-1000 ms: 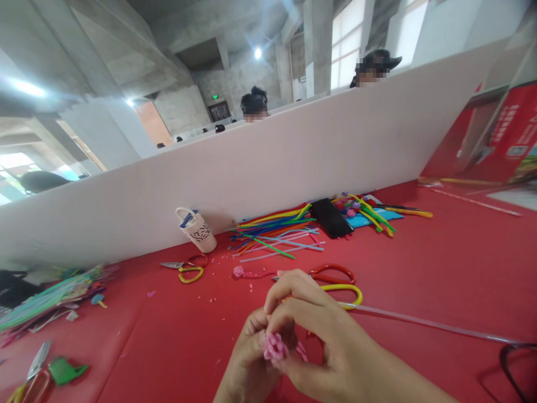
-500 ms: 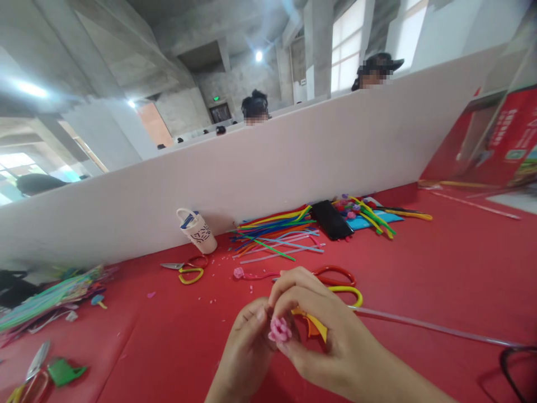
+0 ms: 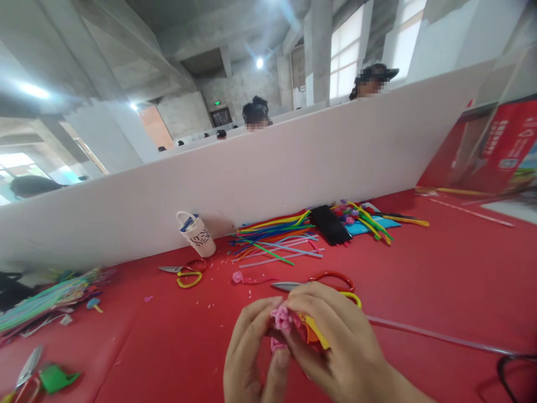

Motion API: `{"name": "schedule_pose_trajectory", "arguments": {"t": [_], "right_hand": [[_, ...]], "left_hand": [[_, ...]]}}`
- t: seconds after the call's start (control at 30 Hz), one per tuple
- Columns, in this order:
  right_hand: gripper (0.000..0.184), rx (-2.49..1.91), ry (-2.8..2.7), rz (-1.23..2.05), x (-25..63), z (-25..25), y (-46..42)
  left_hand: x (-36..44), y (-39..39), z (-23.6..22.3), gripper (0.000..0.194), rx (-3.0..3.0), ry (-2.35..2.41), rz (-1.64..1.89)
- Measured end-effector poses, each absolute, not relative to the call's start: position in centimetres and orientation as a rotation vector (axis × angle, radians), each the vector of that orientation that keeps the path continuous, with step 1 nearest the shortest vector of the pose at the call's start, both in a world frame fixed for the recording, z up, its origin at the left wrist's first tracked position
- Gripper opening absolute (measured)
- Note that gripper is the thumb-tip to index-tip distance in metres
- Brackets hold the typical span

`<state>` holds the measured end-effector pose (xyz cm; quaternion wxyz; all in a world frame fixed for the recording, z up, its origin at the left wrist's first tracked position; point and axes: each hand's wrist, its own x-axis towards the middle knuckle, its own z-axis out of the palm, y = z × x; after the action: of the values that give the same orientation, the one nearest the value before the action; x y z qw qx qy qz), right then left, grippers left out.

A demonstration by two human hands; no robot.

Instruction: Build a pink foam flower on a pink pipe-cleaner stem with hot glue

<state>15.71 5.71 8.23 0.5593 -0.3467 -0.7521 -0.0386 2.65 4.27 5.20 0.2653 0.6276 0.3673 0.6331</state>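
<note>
A small pink flower (image 3: 282, 318), bent from fuzzy or plastic strip, is pinched at the fingertips of my right hand (image 3: 344, 336). My left hand (image 3: 254, 352) curls around its left side, fingertips touching the flower. More pink material shows just below, by the left thumb; whether it belongs to the same flower I cannot tell. Partly behind my right hand lie scissors (image 3: 286, 286) with red and yellow handles, and a yellow-orange piece (image 3: 316, 331). Just beyond the hands rests a pink ball-headed flower on a stem (image 3: 238, 277).
Farther back are coloured strips (image 3: 272, 238), a black phone (image 3: 331, 225) and a white cup (image 3: 198, 235). More scissors (image 3: 188, 277) lie left of centre. A translucent pink strip (image 3: 436, 334) runs right. A white partition (image 3: 251, 179) bounds the red table (image 3: 168, 336); people sit beyond.
The pink flower has risen slightly. My left hand has turned and opened its grasp, so its thumb now sits lower, showing more pink material beneath the flower.
</note>
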Motion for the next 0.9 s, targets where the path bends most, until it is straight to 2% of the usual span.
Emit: {"name": "schedule_pose_trajectory", "arguments": {"t": [0.17, 0.33, 0.5, 0.67, 0.9], "right_hand": [[0.012, -0.835, -1.775, -0.257, 15.3, 7.5, 5.9], [0.010, -0.833, -1.810, -0.251, 15.3, 6.9, 6.0], [0.011, -0.793, -1.811, -0.359, 15.4, 7.1, 6.1], [0.025, -0.799, -1.809, -0.436, 15.1, 6.6, 6.0], [0.040, -0.911, -1.924, -0.175, 14.8, 5.2, 5.5]], "left_hand": [[3.1, 4.1, 4.7, 0.038, 1.508, 0.941, 1.653], [3.1, 4.3, 4.9, 0.031, 1.461, 0.910, 1.642], [2.4, 4.7, 5.5, 0.021, 1.665, 0.993, 1.772], [0.9, 5.4, 6.0, 0.033, 2.118, 1.091, 1.772], [-0.1, 6.1, 5.3, 0.040, 2.426, 1.173, 1.818]]}}
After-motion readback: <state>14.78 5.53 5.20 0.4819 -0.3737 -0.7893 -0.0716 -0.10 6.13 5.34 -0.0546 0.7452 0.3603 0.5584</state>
